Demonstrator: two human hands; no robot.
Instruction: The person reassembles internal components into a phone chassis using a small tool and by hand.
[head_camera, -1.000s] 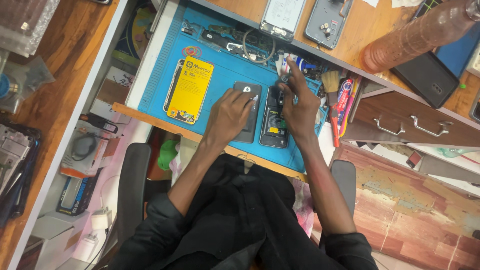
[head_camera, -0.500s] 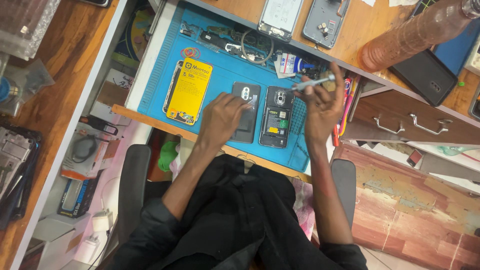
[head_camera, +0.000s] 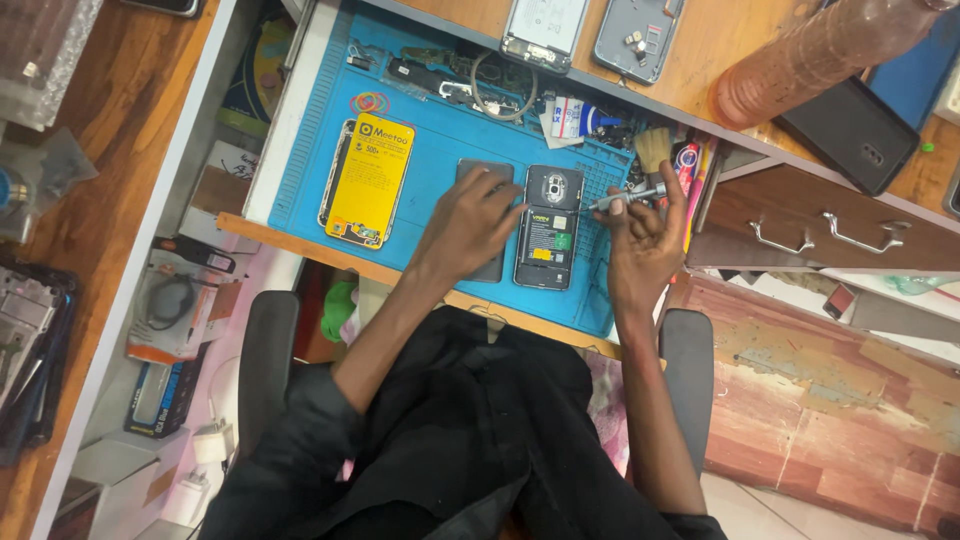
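Pressing my left hand (head_camera: 470, 222) flat on a smooth grey back cover (head_camera: 487, 225), right hand (head_camera: 640, 245) pinching a slim metal screwdriver (head_camera: 630, 198), opened phone (head_camera: 547, 228) between, blue rubbery mat (head_camera: 310, 150).

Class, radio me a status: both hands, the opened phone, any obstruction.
Left hand flat on grey back cover. Right hand holds screwdriver. Opened phone between them, unobstructed.

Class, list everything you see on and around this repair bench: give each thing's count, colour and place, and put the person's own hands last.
Work mat: one, blue, on the bench.
Opened phone: one, black, mat centre.
Back cover: one, dark grey, under the left hand.
Yellow package: one, mat's left side.
Brush: one, tan bristles, mat's right edge.
Screwdriver: one, silver, in the right hand.
Bottle: one, brownish, lying on the upper shelf.
Left hand: resting on the back cover.
Right hand: holding the screwdriver.
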